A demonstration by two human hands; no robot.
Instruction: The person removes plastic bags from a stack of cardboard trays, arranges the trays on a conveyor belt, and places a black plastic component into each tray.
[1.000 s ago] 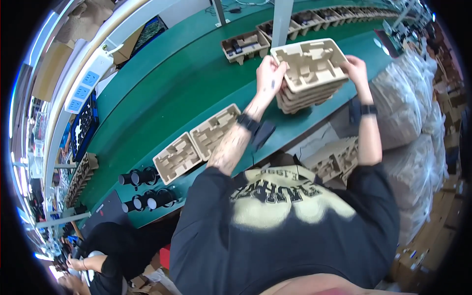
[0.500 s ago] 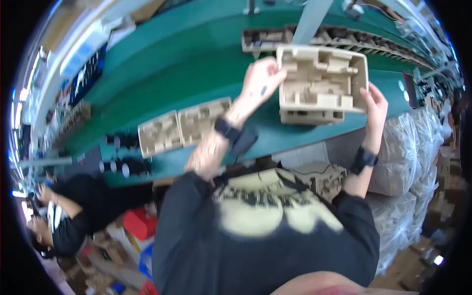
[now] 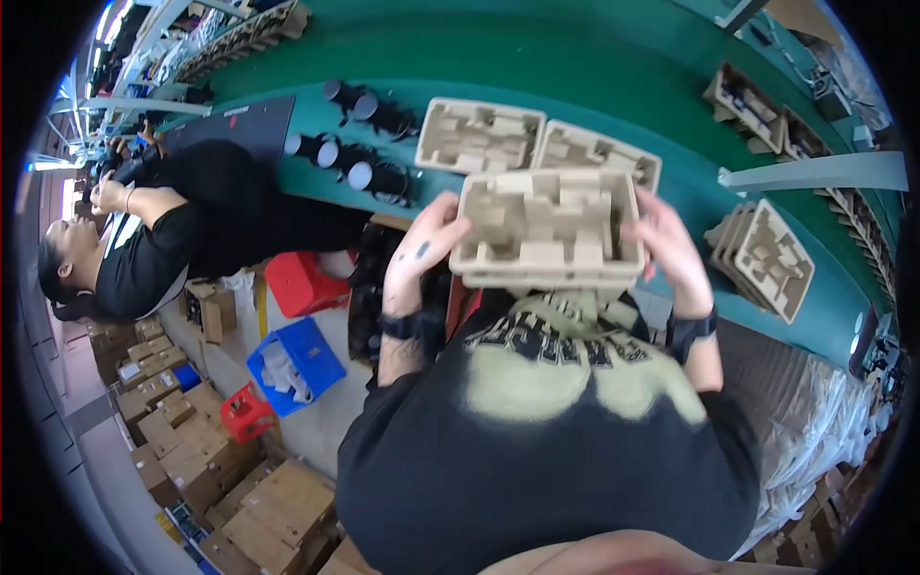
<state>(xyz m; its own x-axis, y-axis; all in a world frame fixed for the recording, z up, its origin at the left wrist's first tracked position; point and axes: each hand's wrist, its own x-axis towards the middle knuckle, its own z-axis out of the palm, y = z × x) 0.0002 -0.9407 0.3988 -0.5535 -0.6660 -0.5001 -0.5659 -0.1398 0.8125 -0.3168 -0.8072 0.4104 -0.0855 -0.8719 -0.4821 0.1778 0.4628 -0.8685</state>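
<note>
My left hand (image 3: 422, 251) and my right hand (image 3: 674, 249) grip the opposite short ends of a beige moulded-pulp tray (image 3: 546, 255). It hangs in front of my chest, by the near edge of the green table. A second rim shows beneath it, so at least two trays seem nested. Stepped hollows fill its inside, with no item visible in them. Just beyond it, two similar trays lie side by side on the table, a left tray (image 3: 479, 136) and a right tray (image 3: 599, 158) partly covered by the held one. To the right leans a stack of trays (image 3: 767, 259).
Several black cylinders (image 3: 374, 179) with pale round ends stand left on the table (image 3: 594, 57). Filled trays (image 3: 747, 105) line the far right, near a metal post (image 3: 815, 174). A co-worker (image 3: 144, 240), a blue bin (image 3: 297, 364), a red stool (image 3: 246, 412) and cardboard boxes (image 3: 278, 508) are left.
My view has swung left. The held tray has come away from the stack on the right and closer to my body, toward the two trays on the table; both hands still grip it.
</note>
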